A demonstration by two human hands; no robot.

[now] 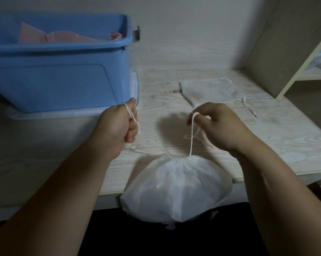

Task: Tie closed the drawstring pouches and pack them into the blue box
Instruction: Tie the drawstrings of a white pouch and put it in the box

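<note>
- A pale wood-grain tabletop spans the scene, with dark smudges on its far middle part.
- A clear, flat plastic lid lies on the far left of the tabletop.
- A big blue plastic box stands on that lid, open at the top.
- A flat, translucent white drawstring pouch lies far right, its thin string trailing nearward on the wood.
- A gathered, rounded white drawstring pouch sits at the near edge, its lower part hanging past it; its white cords rise off the surface.
- A beige upright shelf panel rises from the far right corner.
</note>
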